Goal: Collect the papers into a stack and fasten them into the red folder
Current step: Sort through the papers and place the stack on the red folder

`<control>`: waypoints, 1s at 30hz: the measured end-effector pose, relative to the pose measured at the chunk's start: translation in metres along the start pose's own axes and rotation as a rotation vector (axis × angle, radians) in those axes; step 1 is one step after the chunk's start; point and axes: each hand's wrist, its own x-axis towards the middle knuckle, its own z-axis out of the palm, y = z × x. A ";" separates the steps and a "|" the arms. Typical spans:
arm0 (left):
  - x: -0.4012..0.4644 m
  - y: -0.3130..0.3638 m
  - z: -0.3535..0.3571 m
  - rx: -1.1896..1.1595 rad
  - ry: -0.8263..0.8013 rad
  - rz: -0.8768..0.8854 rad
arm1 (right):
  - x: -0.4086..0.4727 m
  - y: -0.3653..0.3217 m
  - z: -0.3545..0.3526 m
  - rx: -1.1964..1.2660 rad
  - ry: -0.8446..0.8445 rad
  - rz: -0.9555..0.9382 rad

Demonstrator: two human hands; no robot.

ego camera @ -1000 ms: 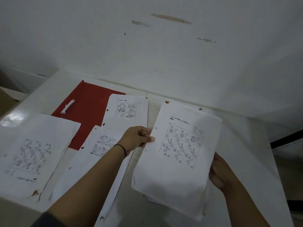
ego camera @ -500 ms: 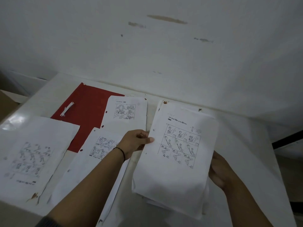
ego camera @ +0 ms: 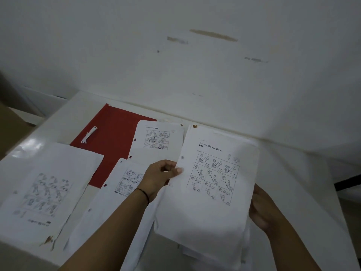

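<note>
Head view only was supplied. A thick stack of white punched papers with a printed picture grid on its top sheet (ego camera: 211, 190) was held up over the right part of the white glossy counter (ego camera: 58, 118). Its left edge was pinched between the thumb and curled fingers of the left hand (ego camera: 159, 178), a thin dark band being worn on that wrist. The stack's right edge was held by the right hand (ego camera: 262, 209), whose fingers were hidden under the paper, so the exact grip could not be told.

A flat red card folder (ego camera: 115, 137) was laid open on the counter at the far left, against the wall side, with a white plastic fastener strip (ego camera: 88, 134) lying on it. The folder's right part was overlapped by a loose white sheet with a small cartoon panel (ego camera: 157, 141). A second loose printed sheet (ego camera: 125, 182) was lying nearer, partly under the left forearm and over the folder's near edge. A third, stained white sheet with an upside-down print (ego camera: 45, 192) was lying at the near left of the counter, just overlapping the folder's left corner.
</note>
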 end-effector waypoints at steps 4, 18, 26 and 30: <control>-0.004 0.005 -0.018 0.025 -0.003 -0.029 | 0.002 0.001 0.016 -0.009 0.006 -0.014; 0.019 0.032 -0.080 -0.043 -0.027 -0.062 | -0.003 0.007 0.092 -0.033 0.077 -0.025; 0.035 0.032 -0.104 -0.027 -0.023 -0.019 | -0.003 0.011 0.126 -0.046 0.094 -0.032; 0.045 0.032 -0.115 -0.039 -0.040 -0.018 | 0.002 0.015 0.133 0.082 0.169 0.012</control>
